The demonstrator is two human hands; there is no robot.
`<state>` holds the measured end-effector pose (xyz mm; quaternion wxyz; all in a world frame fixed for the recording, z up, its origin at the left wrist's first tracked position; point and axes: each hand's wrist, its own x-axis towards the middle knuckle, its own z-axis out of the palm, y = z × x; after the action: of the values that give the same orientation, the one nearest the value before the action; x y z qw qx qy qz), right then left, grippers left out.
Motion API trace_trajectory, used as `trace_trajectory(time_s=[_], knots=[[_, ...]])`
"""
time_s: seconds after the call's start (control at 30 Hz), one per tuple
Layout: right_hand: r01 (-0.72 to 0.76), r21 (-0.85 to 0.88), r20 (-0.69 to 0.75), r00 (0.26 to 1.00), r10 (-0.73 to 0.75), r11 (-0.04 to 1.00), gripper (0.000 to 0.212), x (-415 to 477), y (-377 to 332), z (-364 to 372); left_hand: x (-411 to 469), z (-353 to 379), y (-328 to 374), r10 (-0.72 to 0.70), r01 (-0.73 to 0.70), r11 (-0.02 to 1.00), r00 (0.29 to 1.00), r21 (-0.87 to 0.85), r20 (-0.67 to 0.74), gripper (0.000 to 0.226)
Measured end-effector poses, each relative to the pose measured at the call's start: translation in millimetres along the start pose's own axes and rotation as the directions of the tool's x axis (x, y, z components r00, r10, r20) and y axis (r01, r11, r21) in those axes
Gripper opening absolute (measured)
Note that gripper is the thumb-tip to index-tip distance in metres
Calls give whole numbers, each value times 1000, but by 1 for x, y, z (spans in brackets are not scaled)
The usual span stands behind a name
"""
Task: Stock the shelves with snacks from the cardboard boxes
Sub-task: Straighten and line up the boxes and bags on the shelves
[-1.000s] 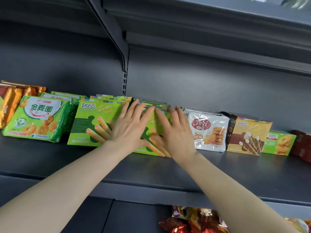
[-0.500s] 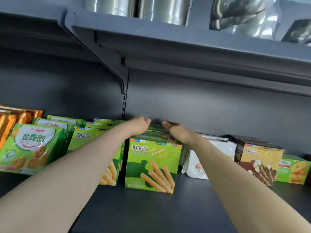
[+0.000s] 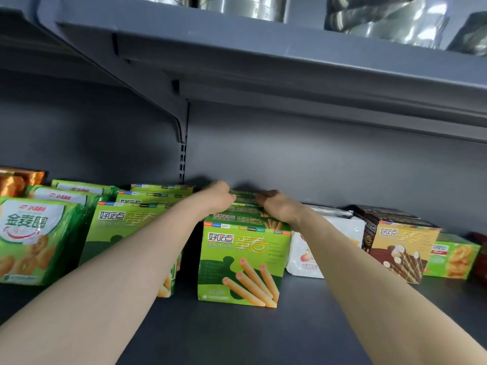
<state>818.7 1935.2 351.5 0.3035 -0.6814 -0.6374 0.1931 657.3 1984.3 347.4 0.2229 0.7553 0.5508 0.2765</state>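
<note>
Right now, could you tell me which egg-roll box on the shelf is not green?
The tan and brown box, just right of the white bag; the green egg-roll boxes stand left of it.

One second ago both hands lie flat on the face of the front green box (image 3: 242, 264), and it leans back. Now this box stands upright on the shelf (image 3: 263, 335) and no hand lies on its face. The left hand (image 3: 217, 197) and the right hand (image 3: 279, 206) are further back over the row, with fingers curled on the top edge of the rear green box (image 3: 243, 197). The view is lower and closer, so silver packs (image 3: 382, 19) on the upper shelf (image 3: 263, 61) appear.
</note>
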Motion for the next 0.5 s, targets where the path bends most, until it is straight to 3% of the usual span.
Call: trace_trajectory(time_s=[0.13,0.2,0.3,0.37,0.43,0.5], knots=[[-38,105,-9,999,40,994,30,-21,-5,-6,-9,-3,5,-4,8,984,1000,-175,19,48],[8,24,-23,1000,-7,1000,35,-34,-11,-7,-29,-14,1,75,-74,983,997,-167,0,63],[141,-294,-14,988,-152,945,50,-68,-24,-11,-73,-34,4,243,-266,949,959,168,148,99],[211,-367,1,974,-226,906,59,-90,-21,-8,-98,-31,-1,294,-396,798,914,454,280,115],[290,-508,-21,937,-349,811,73,-104,-8,8,-108,-12,-11,388,-455,628,886,632,252,125],[244,-678,-92,908,-408,694,92,-110,3,31,-109,4,-16,479,-425,568,867,705,137,124]])
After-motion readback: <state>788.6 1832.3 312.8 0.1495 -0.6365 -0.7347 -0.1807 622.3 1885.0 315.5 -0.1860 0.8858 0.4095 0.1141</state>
